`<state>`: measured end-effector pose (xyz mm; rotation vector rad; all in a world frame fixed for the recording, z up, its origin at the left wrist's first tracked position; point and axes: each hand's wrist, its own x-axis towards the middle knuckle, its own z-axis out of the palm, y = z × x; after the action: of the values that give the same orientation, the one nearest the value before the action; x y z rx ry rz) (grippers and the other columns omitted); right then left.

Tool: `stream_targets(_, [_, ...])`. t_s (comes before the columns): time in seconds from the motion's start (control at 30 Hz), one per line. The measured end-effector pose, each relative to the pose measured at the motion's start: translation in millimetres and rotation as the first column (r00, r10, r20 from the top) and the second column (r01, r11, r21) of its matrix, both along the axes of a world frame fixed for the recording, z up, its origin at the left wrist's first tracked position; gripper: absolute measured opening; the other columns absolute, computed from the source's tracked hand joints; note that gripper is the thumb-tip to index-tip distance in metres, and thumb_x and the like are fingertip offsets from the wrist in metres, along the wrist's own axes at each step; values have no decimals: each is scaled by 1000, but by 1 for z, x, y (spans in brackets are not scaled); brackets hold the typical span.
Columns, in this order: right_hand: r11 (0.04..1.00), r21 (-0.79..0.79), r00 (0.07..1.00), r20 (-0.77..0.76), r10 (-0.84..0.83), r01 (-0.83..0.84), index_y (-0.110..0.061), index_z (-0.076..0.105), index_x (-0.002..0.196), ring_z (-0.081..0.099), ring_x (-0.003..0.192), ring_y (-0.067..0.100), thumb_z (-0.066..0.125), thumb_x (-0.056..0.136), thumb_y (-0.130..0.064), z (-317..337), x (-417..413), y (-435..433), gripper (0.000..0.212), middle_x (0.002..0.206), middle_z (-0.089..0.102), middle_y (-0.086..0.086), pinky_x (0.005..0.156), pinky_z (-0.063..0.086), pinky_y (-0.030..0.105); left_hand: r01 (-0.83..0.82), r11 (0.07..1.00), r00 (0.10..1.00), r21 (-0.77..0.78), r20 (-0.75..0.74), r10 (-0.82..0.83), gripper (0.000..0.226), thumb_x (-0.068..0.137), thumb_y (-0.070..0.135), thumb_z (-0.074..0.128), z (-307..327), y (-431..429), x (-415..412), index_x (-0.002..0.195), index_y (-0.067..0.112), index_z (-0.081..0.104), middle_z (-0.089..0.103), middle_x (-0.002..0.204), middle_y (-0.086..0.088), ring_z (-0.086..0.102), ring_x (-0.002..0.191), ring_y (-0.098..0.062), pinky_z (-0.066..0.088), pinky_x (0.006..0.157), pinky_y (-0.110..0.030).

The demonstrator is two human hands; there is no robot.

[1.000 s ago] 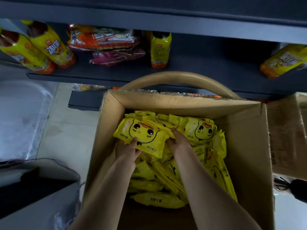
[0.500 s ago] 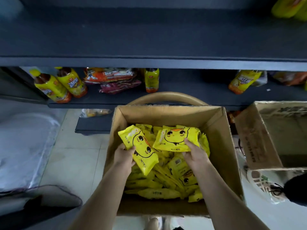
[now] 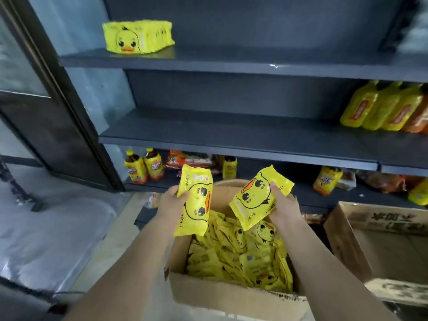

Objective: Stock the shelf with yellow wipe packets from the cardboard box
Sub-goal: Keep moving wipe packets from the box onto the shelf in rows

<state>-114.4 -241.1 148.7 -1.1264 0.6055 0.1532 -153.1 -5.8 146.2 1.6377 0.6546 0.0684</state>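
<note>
Now left hand (image 3: 171, 201) grips one packet (image 3: 195, 205), right hand (image 3: 285, 206) another; bottles (image 3: 144, 166) line shelves (image 3: 231, 135).

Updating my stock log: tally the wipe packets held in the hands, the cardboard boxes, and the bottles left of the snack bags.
Held packets: 2 (left-hand packet, right-hand packet)
Cardboard boxes: 2 (stock box, side box)
Bottles left of the snack bags: 2 (first bottle, second bottle)
Total: 6
</note>
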Motion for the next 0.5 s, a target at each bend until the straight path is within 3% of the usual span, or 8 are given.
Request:
stream_targets(0.13, [998, -62, 995, 104, 14, -8, -8, 60, 101, 65, 85, 28, 67, 87, -27, 56, -2, 32, 25, 97, 68, 10, 83, 54, 46, -15, 996, 988, 84, 155, 2, 18, 91, 14, 59, 69, 28, -6, 109, 13, 55, 60, 100, -1, 57, 91, -18, 44, 76, -28])
stream_targets(0.27, [992, -117, 970, 231, 71, -44, -15, 62, 86, 68, 79, 25, 67, 87, -26, 102, 17, 76, 12, 84, 69, 6, 78, 55, 47, 6, 965, 963, 261, 258, -75, 11, 89, 10, 61, 125, 78, 14, 99, 7, 62, 65, 94, -8, 59, 81, -20, 47, 71, -28])
stream_targets(0.37, [989, -138, 935, 342, 91, -45, -16, 62, 78, 65, 67, 19, 67, 87, -22, 132, 41, 120, 12, 76, 68, 5, 61, 54, 34, -9, 927, 944, 374, 309, -115, 14, 89, 14, 62, 163, 134, 45, 101, 7, 64, 66, 97, -9, 62, 90, -26, 51, 83, -36])
stream_targets(0.43, [988, -152, 919, 381, 96, -40, -15, 62, 76, 63, 64, 19, 67, 87, -22, 150, 58, 154, 14, 74, 66, 5, 60, 53, 32, 4, 896, 942, 443, 299, -152, 25, 90, 20, 61, 189, 173, 67, 111, 7, 64, 66, 108, -11, 62, 101, -29, 48, 94, -45])
stream_targets(0.5, [986, -161, 903, 418, 100, -35, -12, 62, 74, 62, 64, 21, 67, 87, -21, 168, 78, 188, 17, 75, 66, 7, 64, 53, 34, 15, 865, 933, 502, 305, -193, 25, 90, 18, 59, 212, 210, 91, 113, 7, 63, 65, 110, -12, 61, 105, -30, 47, 96, -44])
